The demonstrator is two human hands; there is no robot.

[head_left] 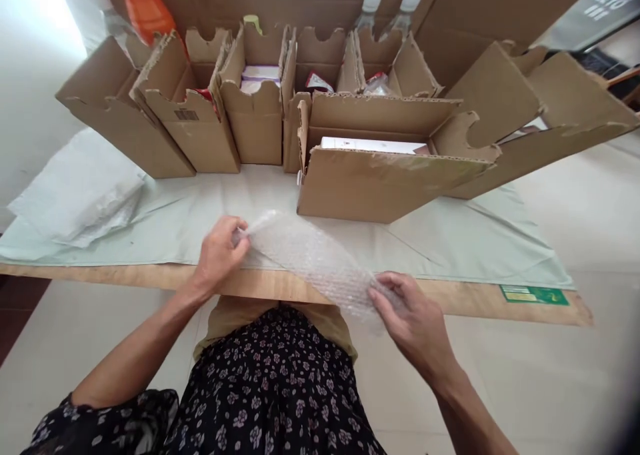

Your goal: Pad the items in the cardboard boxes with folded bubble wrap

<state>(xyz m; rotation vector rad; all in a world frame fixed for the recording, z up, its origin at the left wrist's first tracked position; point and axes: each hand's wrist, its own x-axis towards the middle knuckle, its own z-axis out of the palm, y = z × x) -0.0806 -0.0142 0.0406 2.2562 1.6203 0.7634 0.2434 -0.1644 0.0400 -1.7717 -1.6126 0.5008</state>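
A clear sheet of bubble wrap (315, 255) stretches between my two hands, slanting down to the right over the front edge of the table. My left hand (223, 248) pinches its upper left corner between thumb and fingers. Lower on the right, my right hand (410, 308) grips the other end, thumb on top. Just beyond the sheet stands an open cardboard box (375, 185) with a flat white box (373, 145) inside it.
Several open cardboard bins (260, 131) line the back, holding small packets and bottles. An orange bottle (145, 8) rises at the back left. A stack of bubble wrap sheets (80, 185) lies on the left of the cloth (225, 195). A green card (534, 295) sits at the front right edge.
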